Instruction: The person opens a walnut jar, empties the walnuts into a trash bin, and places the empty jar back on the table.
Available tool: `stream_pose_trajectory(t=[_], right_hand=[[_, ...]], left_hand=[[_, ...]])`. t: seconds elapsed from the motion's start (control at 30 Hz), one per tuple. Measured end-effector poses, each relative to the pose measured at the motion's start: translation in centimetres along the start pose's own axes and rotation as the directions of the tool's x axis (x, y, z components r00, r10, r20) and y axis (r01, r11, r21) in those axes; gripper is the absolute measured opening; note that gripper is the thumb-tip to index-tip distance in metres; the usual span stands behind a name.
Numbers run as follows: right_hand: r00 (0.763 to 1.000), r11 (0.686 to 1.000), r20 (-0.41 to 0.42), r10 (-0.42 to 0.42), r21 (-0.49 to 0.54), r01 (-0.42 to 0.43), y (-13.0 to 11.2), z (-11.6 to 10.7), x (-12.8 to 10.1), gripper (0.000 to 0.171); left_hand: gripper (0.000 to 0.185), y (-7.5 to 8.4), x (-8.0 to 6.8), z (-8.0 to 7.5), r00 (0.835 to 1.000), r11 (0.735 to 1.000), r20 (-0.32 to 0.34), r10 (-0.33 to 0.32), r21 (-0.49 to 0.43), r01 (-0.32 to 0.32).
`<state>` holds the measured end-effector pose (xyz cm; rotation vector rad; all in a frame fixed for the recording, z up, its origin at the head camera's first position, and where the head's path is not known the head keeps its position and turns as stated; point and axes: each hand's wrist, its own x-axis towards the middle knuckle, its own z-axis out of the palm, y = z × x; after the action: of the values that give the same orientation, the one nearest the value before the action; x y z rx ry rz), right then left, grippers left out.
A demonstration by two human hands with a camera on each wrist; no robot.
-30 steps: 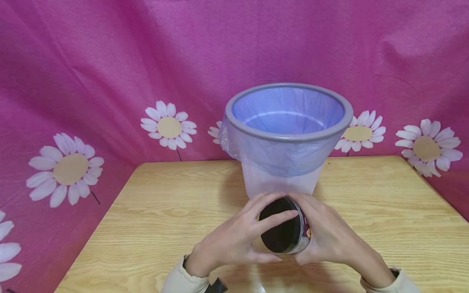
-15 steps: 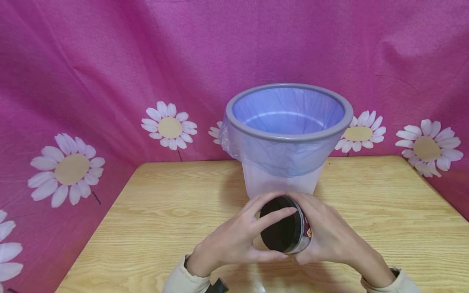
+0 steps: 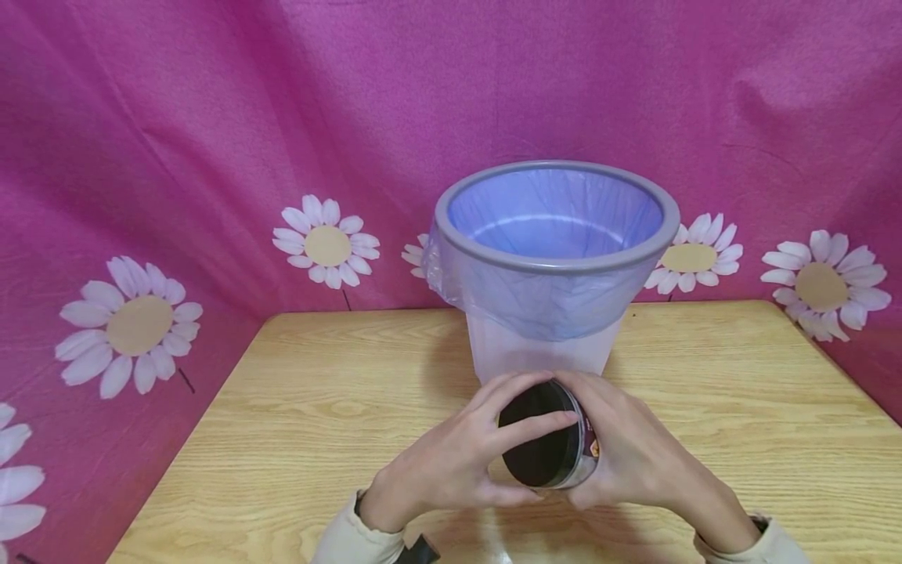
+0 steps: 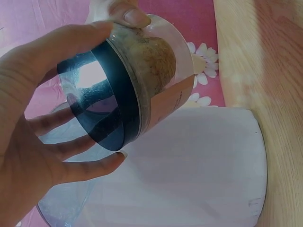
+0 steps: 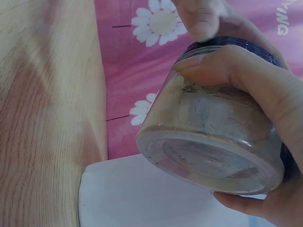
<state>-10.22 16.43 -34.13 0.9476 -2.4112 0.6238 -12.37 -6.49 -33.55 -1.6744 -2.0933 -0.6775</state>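
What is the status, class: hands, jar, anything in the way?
Left hand grips the black lid. Right hand grips the clear jar, tilted above the table. Lined bin stands just behind; nothing between.

Before me: one light wooden table (image 3: 296,407). On it, near its far edge at centre, one bin (image 3: 543,345) with a bluish liner.

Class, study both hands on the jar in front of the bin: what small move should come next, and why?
Probably a twist of the black lid by the left hand while the right hand steadies the jar. The lid is on, the left fingers wrap its rim, the right hand grips the clear body, which holds brownish contents, and the lined bin stands open just behind.
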Motion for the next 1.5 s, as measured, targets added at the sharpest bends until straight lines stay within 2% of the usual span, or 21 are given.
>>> stream_pose_trajectory(t=[0.13, 0.33, 0.57, 0.8, 1.1, 1.3, 1.5], right_hand=[[1.0, 1.0, 0.006, -0.001, -0.003, 0.001, 0.01, 0.05, -0.01, 0.107], [1.0, 1.0, 0.014, -0.014, -0.007, 0.014, 0.25, 0.13, 0.0, 0.108], [1.0, 1.0, 0.02, -0.007, -0.005, 0.007, 0.33, 0.12, 0.0, 0.108], [1.0, 1.0, 0.014, -0.008, 0.002, 0.008, 0.14, 0.17, 0.03, 0.108], [1.0, 1.0, 0.013, 0.022, 0.004, -0.022, -0.16, 0.68, -0.02, 0.114], [0.999, 0.999, 0.015, 0.038, 0.027, -0.039, -0.05, 0.66, -0.1, 0.108], [1.0, 1.0, 0.02, 0.02, 0.02, -0.02, 0.07, 0.55, -0.01, 0.106]], left_hand=[[0.082, -0.05, 0.09, 0.04, 1.0, 1.0, 0.006, 0.007, 0.01, -0.007], [0.081, -0.09, 0.01, 0.12, 1.0, 1.0, 0.008, -0.022, 0.003, 0.022], [0.085, -0.24, -0.01, 0.18, 1.0, 1.0, 0.014, 0.0, 0.01, 0.0], [0.085, -0.34, -0.22, 0.12, 1.0, 0.999, -0.001, -0.02, 0.032, 0.02], [0.085, -0.33, -0.3, 0.06, 0.999, 0.998, -0.003, -0.032, 0.056, 0.032], [0.083, -0.36, -0.21, 0.03, 1.0, 0.998, -0.002, -0.027, 0.058, 0.027], [0.084, -0.45, -0.27, 0.19, 0.999, 0.998, -0.01, -0.034, 0.044, 0.035]])
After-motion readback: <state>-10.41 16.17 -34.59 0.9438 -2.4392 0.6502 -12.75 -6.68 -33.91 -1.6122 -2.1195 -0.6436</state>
